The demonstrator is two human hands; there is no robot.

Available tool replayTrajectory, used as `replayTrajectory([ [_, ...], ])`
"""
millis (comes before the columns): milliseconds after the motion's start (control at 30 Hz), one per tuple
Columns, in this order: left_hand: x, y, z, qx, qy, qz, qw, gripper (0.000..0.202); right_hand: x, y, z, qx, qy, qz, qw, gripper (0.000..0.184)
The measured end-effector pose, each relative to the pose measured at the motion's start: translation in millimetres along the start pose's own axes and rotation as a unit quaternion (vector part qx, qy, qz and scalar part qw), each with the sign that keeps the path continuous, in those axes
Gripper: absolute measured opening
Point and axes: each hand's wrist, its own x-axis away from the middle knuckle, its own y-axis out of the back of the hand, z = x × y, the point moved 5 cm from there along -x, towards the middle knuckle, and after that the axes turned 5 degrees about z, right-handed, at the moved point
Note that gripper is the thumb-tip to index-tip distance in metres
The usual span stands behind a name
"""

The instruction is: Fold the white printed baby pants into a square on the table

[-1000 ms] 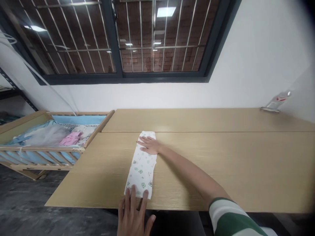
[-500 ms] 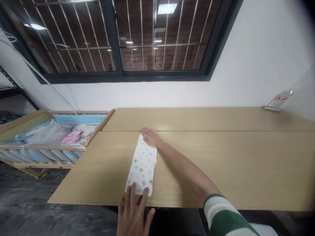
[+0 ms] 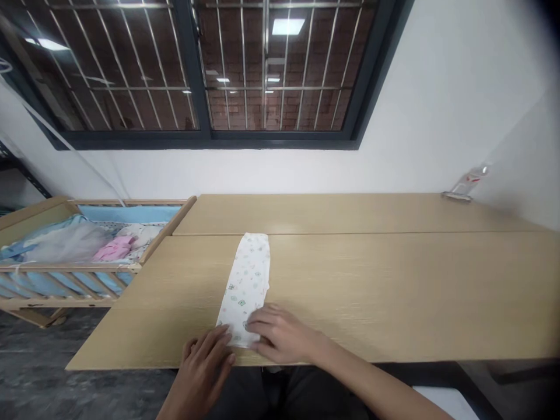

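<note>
Lying lengthwise on the desk [image 3: 371, 280], the white printed cloth [image 3: 247, 274], folded into a long strip, has its short near end between my two hands and its far end by the seam where two boards meet. I judge it to be light, soft and limp, with no fragility to worry about; flat fabric on that smooth, wood-grained top will probably slide easily and ruck up if pushed. Its right border looks slightly uneven, so I would favour the two near corners, with fingertips taking all the layers together rather than the top one alone. My left hand [image 3: 203, 364] has bent fingers at the near left corner, and my right hand [image 3: 280, 335] curls over the near right side with its thumb tucked close to the fingers; I cannot tell whether either grip is pinched on fabric or only resting against it. As for edges, the front rim of the desk runs just beside the cloth's near end, leaving little margin towards me. On the left, the top stops short of a wooden crib [image 3: 170, 230] with blue lining. The broadest room for moving lies to the right, where the surface stretches toward a transparent bottle [image 3: 470, 179] near the wall.
</note>
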Motion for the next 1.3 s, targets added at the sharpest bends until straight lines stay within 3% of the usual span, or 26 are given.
replayTrajectory([
  [100, 2.9, 0.8, -4.9, -0.012, -0.018, -0.006, 1.000, 0.038, 21.1, -4.2, 10.0, 0.041, -0.015, 0.002, 0.999, 0.060],
  [167, 4.6, 1.4, -8.9, -0.015, -0.041, -0.020, 0.999, 0.037, 31.1, -8.8, 13.8, 0.069, -0.030, 0.002, 0.997, 0.065],
  [367, 10.4, 4.6, -16.9, 0.025, -0.088, -0.050, 0.995, 0.043, 50.3, -24.5, 22.9, 0.125, -0.044, -0.043, 0.990, 0.036],
  [467, 9.9, 11.6, -24.6, 0.064, -0.106, -0.055, 0.991, 0.047, 57.8, -25.6, 30.2, 0.139, -0.037, -0.056, 0.988, 0.032],
  [633, -1.1, 27.8, -36.2, 0.151, -0.120, -0.051, 0.980, 0.040, 64.8, -3.3, 38.0, 0.077, -0.066, -0.061, 0.993, 0.032],
  [800, -33.1, 46.1, -21.4, 0.171, -0.101, -0.068, 0.978, 0.036, 54.4, 44.9, 28.6, 0.005, -0.103, -0.092, 0.990, 0.026],
  [933, -90.9, 57.0, 9.5, 0.141, -0.057, -0.082, 0.985, 0.024, 26.0, 82.0, 0.8, -0.019, -0.117, -0.121, 0.986, 0.031],
  [1067, -166.5, 51.3, 41.0, 0.108, 0.019, -0.017, 0.994, 0.032, -16.0, 100.6, -55.2, -0.036, -0.130, -0.164, 0.977, 0.034],
  [1200, -224.5, 25.6, 61.7, 0.067, 0.088, 0.060, 0.992, 0.034, -57.5, 95.9, -128.5, -0.039, -0.159, -0.191, 0.968, 0.031],
  [1300, -247.1, 0.2, 69.6, 0.047, 0.113, 0.079, 0.989, 0.034, -79.3, 80.9, -175.4, -0.037, -0.198, -0.178, 0.963, 0.030],
])
